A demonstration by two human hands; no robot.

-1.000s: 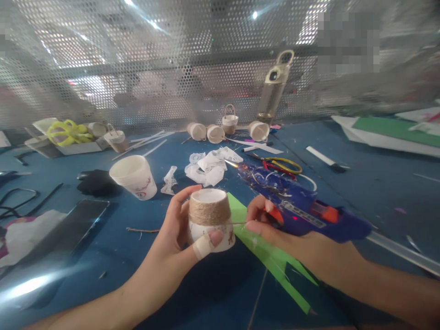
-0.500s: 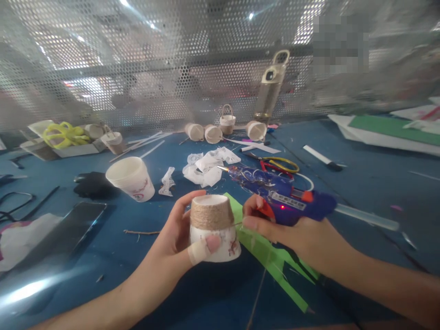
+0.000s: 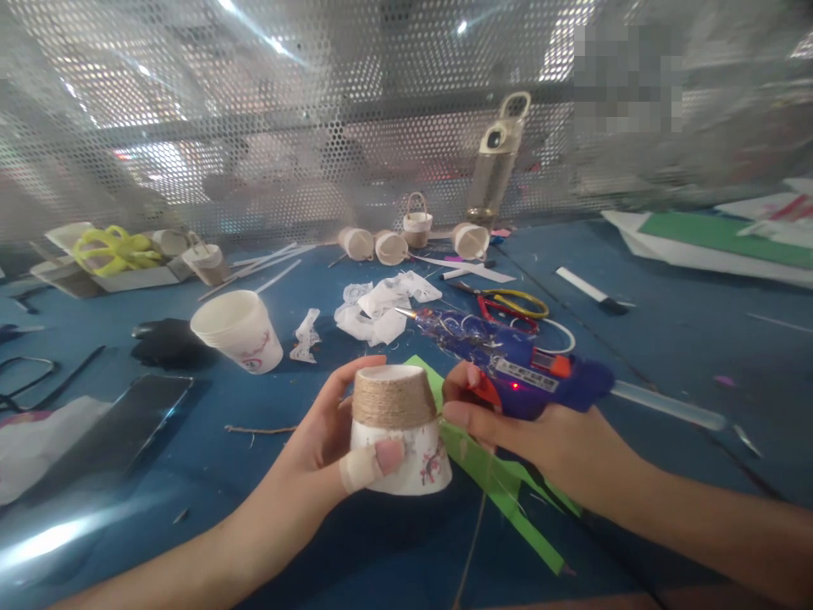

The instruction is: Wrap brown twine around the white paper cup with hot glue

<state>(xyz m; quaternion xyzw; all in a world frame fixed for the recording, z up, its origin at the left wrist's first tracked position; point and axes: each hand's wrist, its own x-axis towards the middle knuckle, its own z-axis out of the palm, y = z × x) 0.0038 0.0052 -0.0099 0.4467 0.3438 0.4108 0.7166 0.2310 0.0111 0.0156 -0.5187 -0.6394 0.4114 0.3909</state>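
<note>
An upside-down white paper cup (image 3: 416,473), printed with a reddish floral pattern, is gripped by my left hand (image 3: 323,453), thumb across its front and fingers behind. A taped bandage wraps that thumb. Brown twine (image 3: 394,402) is wound around the cup's upper half. Just to the right, my right hand (image 3: 533,436) is closed on a blue hot glue gun (image 3: 501,356) with a lit red light. Its thumb and finger also pinch the twine's end beside the cup, and a loose strand (image 3: 473,534) hangs below. The gun's nozzle points left, above and apart from the cup.
Stacked paper cups (image 3: 238,330), crumpled white lace (image 3: 387,305) and scissors (image 3: 514,307) lie beyond my hands. Green paper (image 3: 508,496) is under the right hand. A phone (image 3: 136,424) lies left. Several twine-wrapped cups (image 3: 390,247) and a bottle (image 3: 495,169) stand near the perforated screen.
The cup has turned and tilted slightly, its base dipping a little lower in view. My right hand and the glue gun have shifted slightly left, closer to the cup.
</note>
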